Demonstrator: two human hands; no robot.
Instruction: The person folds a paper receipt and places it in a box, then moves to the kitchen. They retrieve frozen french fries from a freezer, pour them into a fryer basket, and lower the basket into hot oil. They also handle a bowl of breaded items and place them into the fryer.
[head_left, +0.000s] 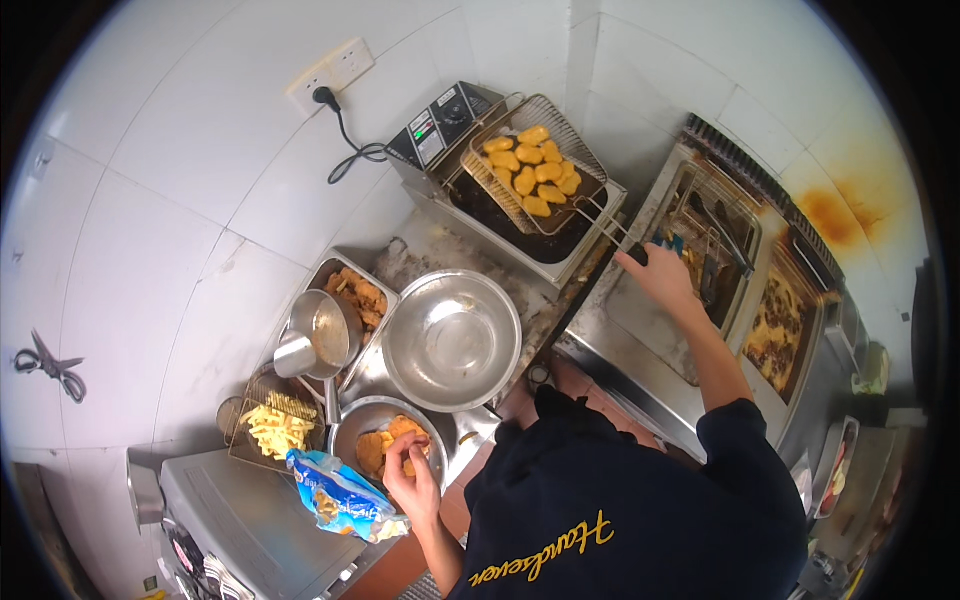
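My right hand (660, 274) grips the black handle (637, 253) of a wire fryer basket (581, 139). Several golden nuggets (527, 172) lie in that basket, which sits tilted above the dark oil of a countertop electric fryer (574, 259). Over a steel bowl (345, 427) my left hand (412, 484) hovers with bent fingers. Breaded fried pieces (371, 450) rest in the bowl, right by the fingertips; whether the fingers pinch one is unclear. Beside this hand, a blue plastic food bag (337, 495) leans near the bowl.
A wide steel bowl (450, 341) stands mid-counter. Left of it, a saucepan (330, 334) rests on a steel pan of fried chicken (364, 292). French fries (277, 429) fill a wire basket. A larger fryer (780, 330) with bubbling oil is at right. A power cord (349, 161) loops by the wall.
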